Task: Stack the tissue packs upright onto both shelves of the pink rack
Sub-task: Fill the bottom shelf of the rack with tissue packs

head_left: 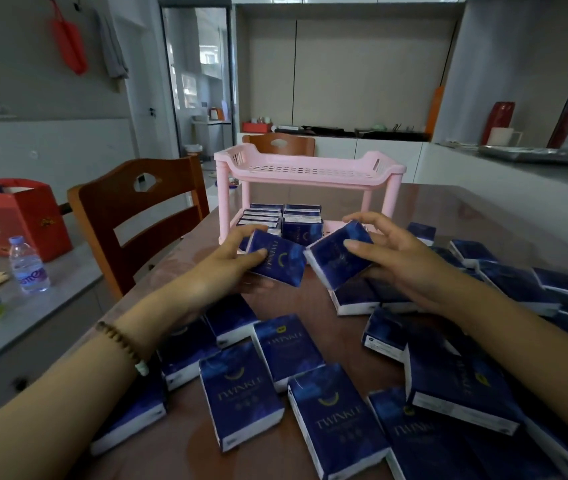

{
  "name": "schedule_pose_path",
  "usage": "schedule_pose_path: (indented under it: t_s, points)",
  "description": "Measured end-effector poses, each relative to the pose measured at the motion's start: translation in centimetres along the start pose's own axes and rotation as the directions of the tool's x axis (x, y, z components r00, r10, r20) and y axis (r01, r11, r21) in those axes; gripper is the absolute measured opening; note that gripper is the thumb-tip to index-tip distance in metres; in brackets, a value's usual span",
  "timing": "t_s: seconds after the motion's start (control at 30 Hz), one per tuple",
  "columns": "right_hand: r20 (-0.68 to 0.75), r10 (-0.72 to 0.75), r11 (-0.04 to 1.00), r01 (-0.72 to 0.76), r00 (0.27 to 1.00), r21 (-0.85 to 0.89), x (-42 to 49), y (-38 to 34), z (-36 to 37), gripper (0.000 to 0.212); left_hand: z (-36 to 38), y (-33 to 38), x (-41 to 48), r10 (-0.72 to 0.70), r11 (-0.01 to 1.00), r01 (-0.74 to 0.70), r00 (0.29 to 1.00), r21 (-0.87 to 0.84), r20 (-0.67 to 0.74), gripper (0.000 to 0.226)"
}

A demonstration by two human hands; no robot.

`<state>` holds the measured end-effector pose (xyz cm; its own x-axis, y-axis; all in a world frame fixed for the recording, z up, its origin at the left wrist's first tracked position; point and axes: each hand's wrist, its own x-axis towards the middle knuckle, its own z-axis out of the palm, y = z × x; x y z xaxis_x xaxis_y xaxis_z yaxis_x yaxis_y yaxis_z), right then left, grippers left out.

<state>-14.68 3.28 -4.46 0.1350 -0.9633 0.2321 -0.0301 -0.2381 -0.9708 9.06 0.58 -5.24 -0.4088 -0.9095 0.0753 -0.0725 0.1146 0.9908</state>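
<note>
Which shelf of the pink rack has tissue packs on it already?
The lower shelf: blue packs stand in two rows on its left part. The upper shelf holds none.

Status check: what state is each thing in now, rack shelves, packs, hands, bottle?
Top shelf: no packs on it.
Bottom shelf: partly filled, left side.
Shelved packs: upright, two rows.
Left hand: grips left pack, tilted.
Right hand: grips right pack, tilted.
Loose packs: lying flat, scattered.
Bottle: upright, capped.

A single wide-angle view is taken from the wearer's head, directed forward and down across the brown table [313,306]; the pink rack [306,168] is framed at centre, close by.
</note>
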Motion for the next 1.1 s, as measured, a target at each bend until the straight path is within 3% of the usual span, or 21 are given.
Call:
schedule_pose_path:
  t_s: [0.07, 0.23, 0.37, 0.43, 0.53, 0.63, 0.77, 0.97, 1.03, 1.1]
  points:
    - [-0.016, 0.007, 0.999, -0.006, 1.0, 0.033, 0.1, 0.3, 0.8, 0.027, 0.5, 0.2, 0.3, -0.022, 0.992, 0.028, 0.999, -0.123, 0.045, 0.013]
    - [-0.039, -0.046, 0.978, 0.037, 0.998, -0.207, 1.3, 0.3, 2.4, 0.046, 0.3, 1.3, 0.8, 0.06, 0.994, -0.074, 0.987, 0.086, 0.152, 0.026]
    - [0.018, -0.022, 0.973, 0.026, 1.0, -0.231, 3.0, 0.4, 2.3, 0.045, -1.4, 1.1, 1.6, 0.003, 0.998, -0.015, 0.979, 0.058, 0.204, 0.032]
    - [0.089, 0.007, 0.969, 0.016, 0.996, -0.247, 3.3, 1.3, 2.3, 0.042, -2.1, 0.5, 1.8, -0.02, 0.978, -0.03, 0.971, 0.208, 0.237, 0.03]
    - [0.143, 0.003, 0.895, 0.061, 0.99, -0.441, 3.6, 3.0, 2.4, 0.053, -2.8, -0.5, 2.3, 0.044, 0.829, -0.154, 0.977, 0.538, 0.211, 0.031]
    - [0.229, 0.0, 0.81, 0.134, 0.973, -0.571, 3.5, 3.7, 2.9, 0.061, -3.1, -1.3, 2.7, 0.06, 0.763, -0.2, 0.969, 0.615, 0.242, 0.04]
    - [0.306, 0.013, 0.858, 0.147, 0.952, -0.492, 3.5, 3.3, 2.7, 0.049, -3.3, -1.5, 3.1, 0.024, 0.767, -0.206, 0.956, 0.608, 0.293, 0.039]
    - [0.204, -0.025, 0.868, 0.122, 0.979, -0.481, 4.1, 3.5, 2.1, 0.039, -3.1, -0.4, 3.6, 0.08, 0.722, -0.343, 0.904, 0.601, 0.419, 0.039]
    - [0.155, -0.055, 0.898, 0.117, 0.986, -0.425, 4.8, 2.7, 1.4, 0.038, -3.2, 0.3, 4.1, 0.207, 0.71, -0.392, 0.91, 0.585, 0.36, 0.038]
    - [0.084, -0.089, 0.906, 0.116, 0.992, -0.408, 5.6, 1.5, 0.3, 0.037, -3.4, 0.4, 5.0, 0.347, 0.671, -0.39, 0.917, 0.631, 0.198, 0.043]
